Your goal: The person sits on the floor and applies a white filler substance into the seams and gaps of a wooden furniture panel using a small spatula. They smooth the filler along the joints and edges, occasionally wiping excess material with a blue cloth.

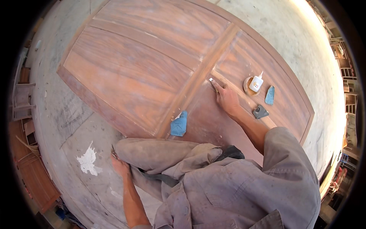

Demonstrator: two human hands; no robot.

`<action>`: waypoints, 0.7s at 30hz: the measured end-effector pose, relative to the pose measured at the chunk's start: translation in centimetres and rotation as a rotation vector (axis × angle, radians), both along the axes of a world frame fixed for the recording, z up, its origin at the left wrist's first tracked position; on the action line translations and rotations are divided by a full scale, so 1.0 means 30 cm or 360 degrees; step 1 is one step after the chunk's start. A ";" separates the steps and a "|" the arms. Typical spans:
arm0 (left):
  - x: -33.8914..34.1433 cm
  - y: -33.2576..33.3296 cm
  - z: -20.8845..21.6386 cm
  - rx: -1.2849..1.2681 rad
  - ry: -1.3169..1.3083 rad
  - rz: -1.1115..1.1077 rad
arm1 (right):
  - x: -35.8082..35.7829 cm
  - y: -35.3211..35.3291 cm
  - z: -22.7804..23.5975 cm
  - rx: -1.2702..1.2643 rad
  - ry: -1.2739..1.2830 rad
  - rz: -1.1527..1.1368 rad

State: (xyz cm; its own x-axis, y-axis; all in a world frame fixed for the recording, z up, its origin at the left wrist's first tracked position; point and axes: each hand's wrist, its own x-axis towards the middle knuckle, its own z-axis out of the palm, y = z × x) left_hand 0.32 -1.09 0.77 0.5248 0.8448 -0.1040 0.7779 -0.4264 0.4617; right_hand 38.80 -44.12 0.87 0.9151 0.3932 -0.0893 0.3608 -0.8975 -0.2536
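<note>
Evidently the hands are well apart. At the right of centre in the frame, the right hand point(228, 100) reaches over a wooden panel point(129, 76), index finger extended to a small white piece point(211, 79) beside a joint; whether it grips the piece, I cannot tell. Toward the lower left, the left hand point(121, 166) is closed around a small dark tool point(114, 151) near the person's knee. The panel lies on the floor point(95, 124), filling the upper middle of the frame. On its right part, a white bottle point(256, 83) sits on a round dish point(246, 89), near a blue scrap point(270, 95) and a dark grey scrap point(260, 112). A larger blue sheet point(178, 124) lies near the frame's centre, below the middle.
</note>
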 end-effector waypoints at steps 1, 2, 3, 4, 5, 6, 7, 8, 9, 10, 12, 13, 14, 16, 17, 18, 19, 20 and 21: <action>-0.025 0.019 -0.034 0.0062 0.0009 -0.0015 | -0.007 -0.013 -0.021 0.0030 -0.0025 0.0023; -0.021 0.011 -0.030 0.0118 0.0025 -0.0031 | -0.018 -0.007 -0.008 0.0055 -0.0043 0.0045; -0.015 0.007 -0.025 0.0081 0.0040 -0.0002 | -0.008 0.006 0.002 0.0076 -0.0055 0.0022; -0.008 0.005 -0.020 0.0044 0.0055 0.0027 | 0.013 0.025 0.012 0.0097 -0.0068 -0.0001; 0.002 -0.005 -0.001 0.0005 0.0075 0.0054 | 0.019 0.040 0.031 0.0117 -0.0075 -0.0026; -0.007 -0.005 -0.004 0.0010 0.0078 0.0038 | 0.005 0.030 0.025 0.0080 -0.0046 -0.0023; -0.021 -0.003 -0.009 0.0014 0.0081 0.0023 | -0.016 0.015 0.014 0.0044 -0.0016 -0.0019; -0.016 0.001 -0.007 0.0023 0.0073 0.0010 | -0.018 0.015 0.018 0.0012 0.0003 -0.0013; -0.010 0.004 -0.006 0.0017 0.0056 0.0024 | -0.012 0.020 0.022 0.0030 0.0003 -0.0027; -0.004 0.007 -0.005 0.0010 0.0040 0.0038 | -0.006 0.025 0.027 0.0048 0.0003 -0.0041; -0.005 -0.004 0.000 -0.0006 0.0079 0.0043 | 0.000 0.028 0.028 0.0081 -0.0005 -0.0056; -0.005 -0.007 0.004 -0.0013 0.0126 0.0034 | 0.020 0.037 0.028 0.0098 -0.0021 -0.0057; -0.001 -0.008 0.012 -0.0021 0.0171 0.0023 | 0.031 0.041 0.030 0.0114 -0.0040 -0.0061; 0.002 -0.016 0.017 -0.0045 0.0149 -0.0018 | -0.004 -0.002 -0.003 0.0088 -0.0012 -0.0032; 0.015 -0.013 0.020 -0.0053 0.0127 -0.0034 | -0.002 -0.009 -0.006 0.0080 -0.0009 -0.0014; -0.001 -0.002 0.001 0.0056 0.0069 -0.0026 | 0.007 0.016 0.009 0.0110 -0.0023 -0.0032; -0.022 0.013 -0.035 0.0166 0.0011 -0.0018 | 0.023 0.048 0.025 0.0141 -0.0037 -0.0051; -0.030 0.012 -0.048 0.0261 -0.0038 -0.0022 | 0.024 0.056 0.031 0.0156 -0.0042 -0.0081; -0.044 0.016 -0.055 0.0245 -0.0037 -0.0053 | 0.021 0.053 0.025 0.0140 -0.0032 -0.0075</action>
State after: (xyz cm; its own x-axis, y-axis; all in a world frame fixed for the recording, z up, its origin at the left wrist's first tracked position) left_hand -0.99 -0.61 -0.87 0.5535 0.8320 0.0379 0.7521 -0.5188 0.4065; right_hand 39.43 -42.52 1.62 0.9342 0.3549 -0.0374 0.3244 -0.8882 -0.3254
